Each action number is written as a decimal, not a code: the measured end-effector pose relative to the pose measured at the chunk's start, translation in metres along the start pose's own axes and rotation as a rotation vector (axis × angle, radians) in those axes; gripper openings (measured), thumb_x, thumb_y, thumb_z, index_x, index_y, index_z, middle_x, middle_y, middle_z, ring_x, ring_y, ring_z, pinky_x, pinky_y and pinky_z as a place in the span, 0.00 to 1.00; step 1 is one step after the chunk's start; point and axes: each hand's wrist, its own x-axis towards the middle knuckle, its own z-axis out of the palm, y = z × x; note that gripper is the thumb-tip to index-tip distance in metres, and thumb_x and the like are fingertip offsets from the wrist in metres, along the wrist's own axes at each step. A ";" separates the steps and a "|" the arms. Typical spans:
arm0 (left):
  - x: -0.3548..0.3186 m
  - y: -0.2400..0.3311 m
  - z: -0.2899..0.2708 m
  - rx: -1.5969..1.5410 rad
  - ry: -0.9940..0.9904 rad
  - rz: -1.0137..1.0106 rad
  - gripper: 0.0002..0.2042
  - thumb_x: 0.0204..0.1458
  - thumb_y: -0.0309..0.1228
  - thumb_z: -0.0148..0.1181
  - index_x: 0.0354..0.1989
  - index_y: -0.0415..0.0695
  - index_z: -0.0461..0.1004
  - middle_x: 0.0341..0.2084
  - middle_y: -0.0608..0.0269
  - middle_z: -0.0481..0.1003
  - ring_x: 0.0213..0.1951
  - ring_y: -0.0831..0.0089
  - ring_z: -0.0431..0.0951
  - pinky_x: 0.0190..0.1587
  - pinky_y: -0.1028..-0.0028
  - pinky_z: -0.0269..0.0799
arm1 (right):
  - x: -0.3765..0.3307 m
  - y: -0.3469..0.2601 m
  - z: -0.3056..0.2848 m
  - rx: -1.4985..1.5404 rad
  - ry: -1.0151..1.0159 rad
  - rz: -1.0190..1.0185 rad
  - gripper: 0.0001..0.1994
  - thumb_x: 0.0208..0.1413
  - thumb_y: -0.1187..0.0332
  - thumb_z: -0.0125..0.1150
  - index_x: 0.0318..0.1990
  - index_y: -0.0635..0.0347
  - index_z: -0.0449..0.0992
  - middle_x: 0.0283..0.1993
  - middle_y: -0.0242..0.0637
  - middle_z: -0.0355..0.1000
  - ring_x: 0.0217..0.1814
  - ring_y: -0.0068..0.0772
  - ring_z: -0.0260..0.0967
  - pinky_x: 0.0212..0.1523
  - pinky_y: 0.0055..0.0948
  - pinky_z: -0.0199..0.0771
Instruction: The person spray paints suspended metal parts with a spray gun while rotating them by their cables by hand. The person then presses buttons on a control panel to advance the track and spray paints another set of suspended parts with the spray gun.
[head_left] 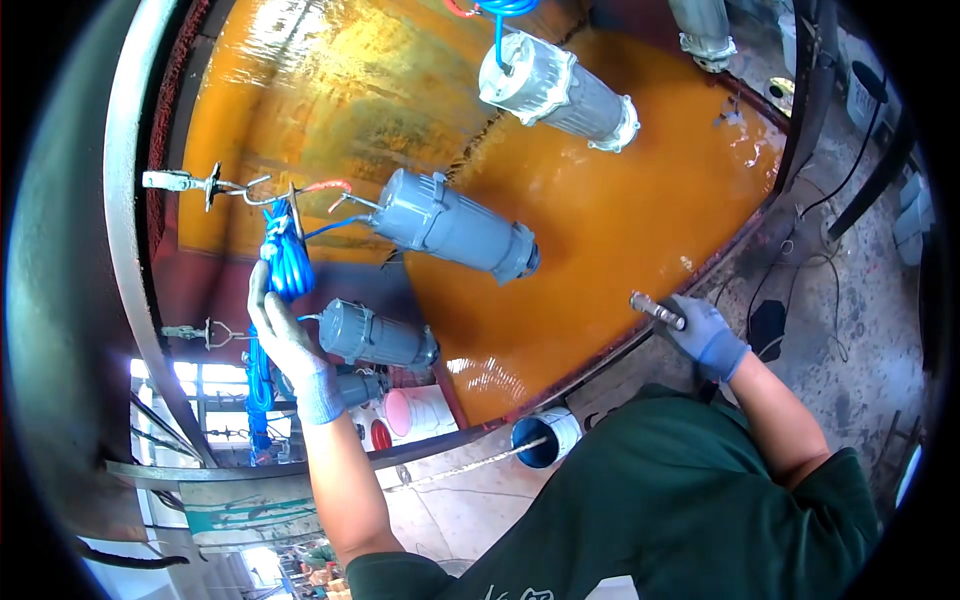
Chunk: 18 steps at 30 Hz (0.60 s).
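Nearest, a person in a dark green shirt leans over a large round tank of orange liquid. Just beyond the shirt, a blue and white bucket stands on the floor. The right hand, in a blue-grey glove, has its fingers clenched around a short metal tool at the tank's near right rim. To the left, the gloved left hand reaches up with fingers released, touching a bundle of blue cord hanging from a metal hook. Just right of it hang 2 grey motor housings. Farther off, a white housing hangs above the liquid.
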 end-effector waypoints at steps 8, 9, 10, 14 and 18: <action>0.003 -0.057 -0.037 0.097 0.089 -0.026 0.23 0.77 0.43 0.44 0.65 0.38 0.76 0.60 0.54 0.77 0.60 0.66 0.76 0.66 0.65 0.68 | 0.025 -0.026 -0.033 0.248 0.304 -0.018 0.11 0.58 0.68 0.70 0.45 0.61 0.78 0.36 0.52 0.78 0.39 0.54 0.80 0.42 0.44 0.77; 0.005 -0.061 -0.038 0.101 0.096 -0.057 0.23 0.77 0.43 0.45 0.64 0.39 0.76 0.59 0.55 0.77 0.59 0.66 0.76 0.65 0.65 0.68 | 0.026 -0.030 -0.033 0.249 0.305 -0.018 0.11 0.58 0.68 0.70 0.45 0.61 0.78 0.36 0.52 0.78 0.39 0.54 0.80 0.42 0.44 0.77; 0.006 -0.064 -0.040 0.106 0.103 -0.089 0.23 0.76 0.44 0.45 0.64 0.39 0.77 0.59 0.56 0.78 0.58 0.66 0.76 0.64 0.66 0.69 | 0.027 -0.033 -0.032 0.300 0.283 -0.051 0.11 0.58 0.68 0.70 0.44 0.61 0.78 0.35 0.53 0.78 0.39 0.54 0.80 0.41 0.44 0.77; 0.006 -0.070 -0.040 0.181 0.117 -0.102 0.22 0.75 0.43 0.46 0.63 0.41 0.78 0.57 0.57 0.78 0.56 0.68 0.76 0.62 0.66 0.69 | 0.028 -0.046 -0.031 0.366 -0.018 -0.216 0.10 0.59 0.66 0.69 0.42 0.61 0.77 0.34 0.52 0.78 0.38 0.55 0.80 0.40 0.43 0.78; 0.009 -0.072 -0.043 0.120 0.141 -0.225 0.20 0.77 0.40 0.48 0.63 0.37 0.75 0.56 0.58 0.76 0.57 0.72 0.73 0.62 0.69 0.65 | 0.035 -0.069 -0.040 0.177 -0.243 -0.293 0.10 0.62 0.63 0.67 0.42 0.60 0.78 0.34 0.47 0.81 0.38 0.50 0.82 0.42 0.42 0.79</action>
